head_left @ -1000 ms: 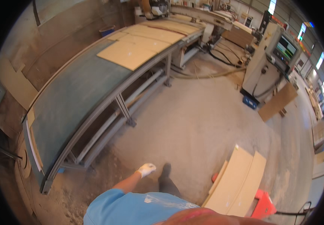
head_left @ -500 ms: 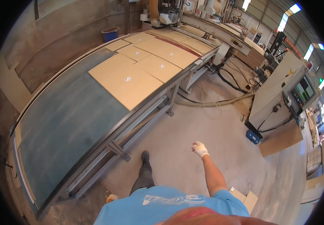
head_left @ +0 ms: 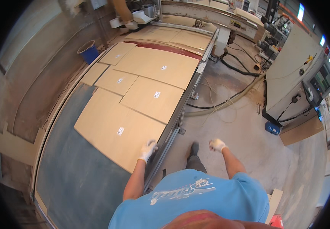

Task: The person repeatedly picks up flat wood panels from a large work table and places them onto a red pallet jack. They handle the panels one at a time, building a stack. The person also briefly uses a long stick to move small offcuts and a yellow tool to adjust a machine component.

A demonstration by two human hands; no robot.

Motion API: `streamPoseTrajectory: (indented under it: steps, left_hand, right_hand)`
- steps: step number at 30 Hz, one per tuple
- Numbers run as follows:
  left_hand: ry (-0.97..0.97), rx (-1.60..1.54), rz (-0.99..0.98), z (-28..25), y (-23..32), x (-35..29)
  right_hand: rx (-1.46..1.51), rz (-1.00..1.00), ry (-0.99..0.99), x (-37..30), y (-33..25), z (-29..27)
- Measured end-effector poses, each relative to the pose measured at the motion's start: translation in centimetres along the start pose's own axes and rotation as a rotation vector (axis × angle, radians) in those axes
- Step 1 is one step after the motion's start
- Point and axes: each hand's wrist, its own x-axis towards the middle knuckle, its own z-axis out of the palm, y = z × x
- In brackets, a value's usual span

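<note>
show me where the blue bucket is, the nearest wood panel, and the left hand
Blue bucket [head_left: 89,51], head view, on its side wall.
Nearest wood panel [head_left: 115,129], head view, on its bare middle.
Left hand [head_left: 148,150], head view, on the back of the white glove.

Dusty concrete floor [head_left: 245,126], blue bucket [head_left: 89,50], possibly daylight from right-hand windows [head_left: 300,10].

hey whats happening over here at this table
A person in a blue shirt stands at the edge of a long grey work table in a workshop. Their gloved left hand rests on the near corner of a large flat light-brown wooden panel lying on the table. The gloved right hand hangs free over the dusty concrete floor, closed loosely and holding nothing. More cut wooden panels, each with a small white sticker, lie flat farther along the table, and a blue bucket stands beyond it.
</note>
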Motion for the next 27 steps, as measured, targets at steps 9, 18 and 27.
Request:
streamPoseTrajectory:
  steps: [9, 18, 27]
  left_hand:
    - [0.458, 0.487, 0.404, 14.2, 14.1, 32.8]
    - [0.432, 0.92, 0.066, 23.8, 25.5, 41.7]
    - [0.719, 0.212, 0.07, 23.0, 22.9, 46.0]
  right_hand:
    - [-0.278, -0.721, 0.561, 34.1, -29.6, -28.6]
    - [-0.576, -0.391, 0.707, 49.7, -40.7, -40.9]
    - [-0.598, -0.281, 0.474, 50.5, -44.1, -45.2]
